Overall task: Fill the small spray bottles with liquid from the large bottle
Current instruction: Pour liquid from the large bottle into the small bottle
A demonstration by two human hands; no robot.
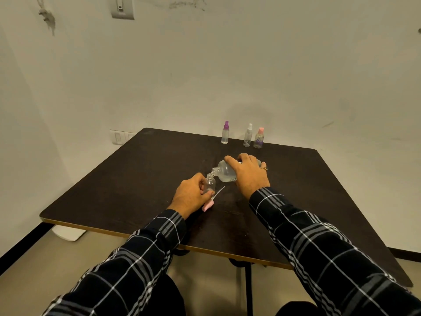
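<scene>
My right hand (249, 173) grips the large clear bottle (224, 172), tipped over to the left with its open neck right above the mouth of a small clear bottle (209, 184). My left hand (191, 196) holds that small bottle upright on the dark table (136, 179). Its pink spray cap with a thin tube (210, 202) lies on the table just beside my left hand. Liquid shows in the lower part of the large bottle.
Three small bottles stand at the table's far edge: one with a purple spray top (225, 132), one with a white spray top (248, 135), one with a pink cap (259, 138). A wall rises close behind the table.
</scene>
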